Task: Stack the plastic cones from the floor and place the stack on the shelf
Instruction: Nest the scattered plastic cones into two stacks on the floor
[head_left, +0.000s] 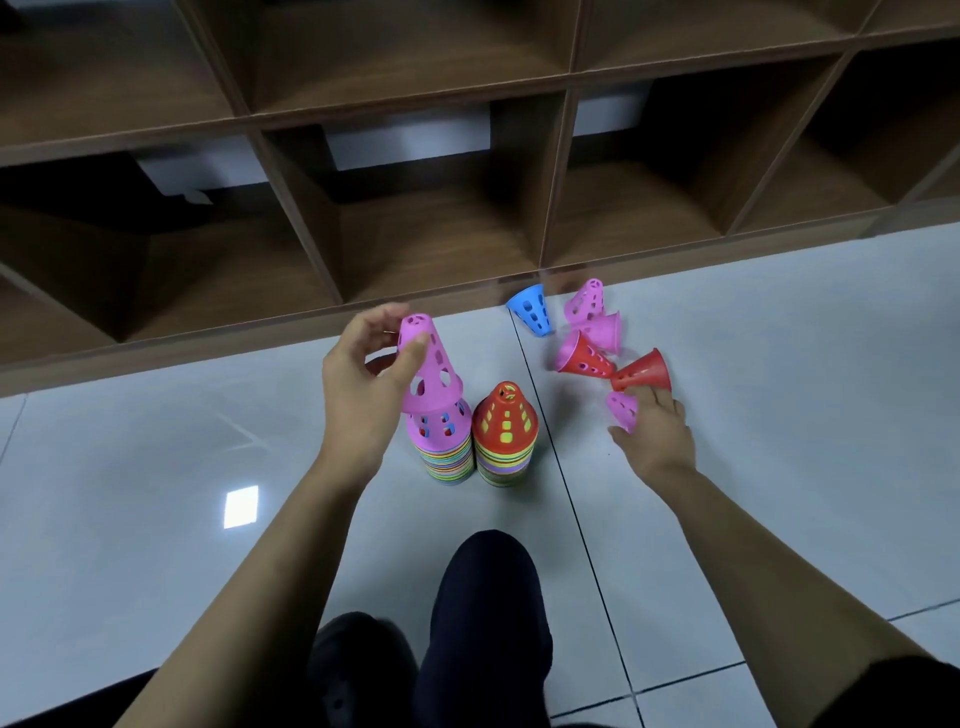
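Two stacks of perforated plastic cones stand on the tiled floor: a left stack (441, 452) topped with pink and a right stack (505, 441) topped with red. My left hand (363, 379) pinches a pink cone (431, 369) by its tip, tilted just over the left stack. My right hand (657, 431) holds a small pink cone (623, 410) lying on the floor. Loose cones lie beyond it: two red ones (641, 371) (584, 361), pink ones (587, 301) (602, 330) and a blue one (530, 309).
A brown wooden cubby shelf (556, 176) runs across the back, its lowest compartments at floor level right behind the cones. My dark-trousered knee and shoe (483, 623) are in the foreground. Pale floor tiles (779, 395) stretch left and right.
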